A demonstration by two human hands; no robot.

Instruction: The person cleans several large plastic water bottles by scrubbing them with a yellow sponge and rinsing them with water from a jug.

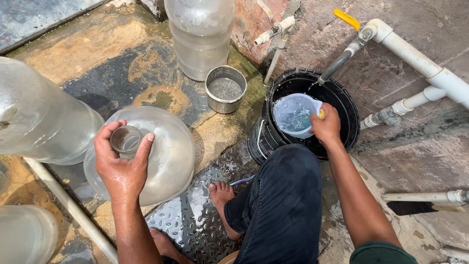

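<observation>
My left hand [119, 164] grips the open neck of a large clear water jug [163, 156] that stands upright on the wet floor. My right hand [326, 126] holds a pale translucent jug-shaped scoop [293, 115] by its handle, inside a black bucket [342, 105]. The scoop is full of water and sits under a grey tap spout [337, 63] from which a thin stream falls. My knee in dark trousers [286, 195] and my bare foot [221, 191] lie between the jug and the bucket.
A small steel pot [225, 89] with water stands behind the jug. More clear jugs stand at the back [200, 34], left [41, 115] and lower left [24, 234]. White pipes [420, 58] with a yellow-handled valve [347, 18] run along the wall at right.
</observation>
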